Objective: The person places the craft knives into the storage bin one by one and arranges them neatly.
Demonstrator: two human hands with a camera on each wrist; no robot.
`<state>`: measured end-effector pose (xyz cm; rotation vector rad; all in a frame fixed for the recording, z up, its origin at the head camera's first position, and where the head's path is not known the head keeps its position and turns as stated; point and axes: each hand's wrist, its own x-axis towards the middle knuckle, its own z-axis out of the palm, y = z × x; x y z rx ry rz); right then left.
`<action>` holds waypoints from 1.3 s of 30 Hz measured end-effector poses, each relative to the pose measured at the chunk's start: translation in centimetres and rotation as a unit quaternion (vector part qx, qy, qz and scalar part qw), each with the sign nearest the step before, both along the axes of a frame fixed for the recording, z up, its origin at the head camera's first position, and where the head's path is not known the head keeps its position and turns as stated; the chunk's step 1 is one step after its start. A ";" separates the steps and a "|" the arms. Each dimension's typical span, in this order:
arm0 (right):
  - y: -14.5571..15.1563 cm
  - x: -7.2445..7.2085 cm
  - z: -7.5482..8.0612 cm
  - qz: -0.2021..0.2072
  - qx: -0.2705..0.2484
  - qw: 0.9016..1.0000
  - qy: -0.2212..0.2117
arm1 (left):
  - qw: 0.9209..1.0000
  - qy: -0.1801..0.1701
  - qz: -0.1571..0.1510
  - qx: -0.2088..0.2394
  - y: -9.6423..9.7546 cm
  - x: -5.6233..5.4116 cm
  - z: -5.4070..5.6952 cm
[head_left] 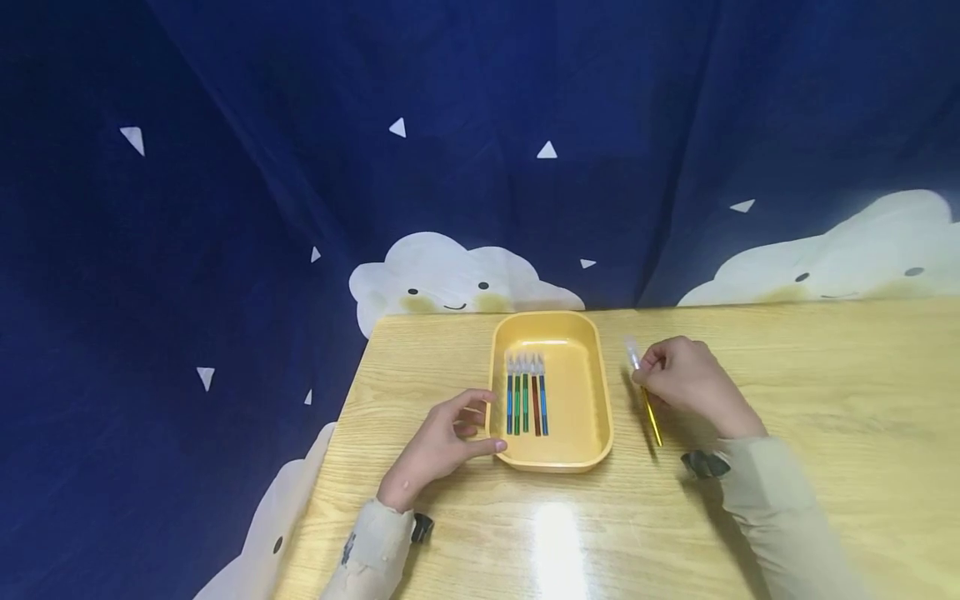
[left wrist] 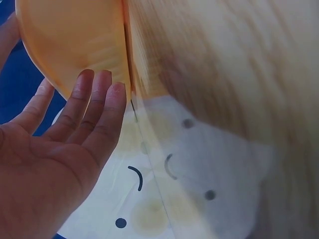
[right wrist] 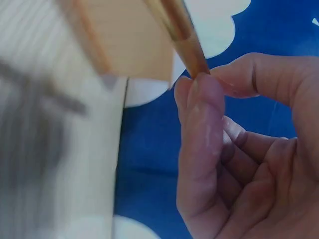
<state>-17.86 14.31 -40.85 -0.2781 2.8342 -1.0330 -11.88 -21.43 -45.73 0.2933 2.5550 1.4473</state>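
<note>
My right hand pinches a yellow craft knife between thumb and fingertips, just right of the tray. Its clear-capped end points away from me, and its gold handle shows above the fingertips in the right wrist view. Several capped craft knives with blue, green and red handles lie side by side in the left half of a yellow tray. At the tray's left side is my left hand, its thumb and forefinger touching the rim. Loosely extended fingers rest by the tray's outer wall in the left wrist view.
The tray stands on a wooden table. A dark blue curtain with white clouds and triangles hangs along the table's back and left edges. Light glares off the tabletop in front of the tray.
</note>
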 end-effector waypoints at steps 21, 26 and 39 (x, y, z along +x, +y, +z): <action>-11.9 -5.4 -1.2 -0.002 -0.036 0.999 -0.024 | 1.000 -0.004 -0.002 0.007 0.0 0.0 0.2; -12.7 -5.5 -2.4 -0.033 0.006 0.999 -0.013 | 1.000 0.002 -0.008 0.010 0.1 -0.1 0.2; -13.1 -5.1 -3.0 -0.032 0.064 0.997 -0.027 | 1.000 -0.002 -0.003 0.013 0.1 -0.1 0.1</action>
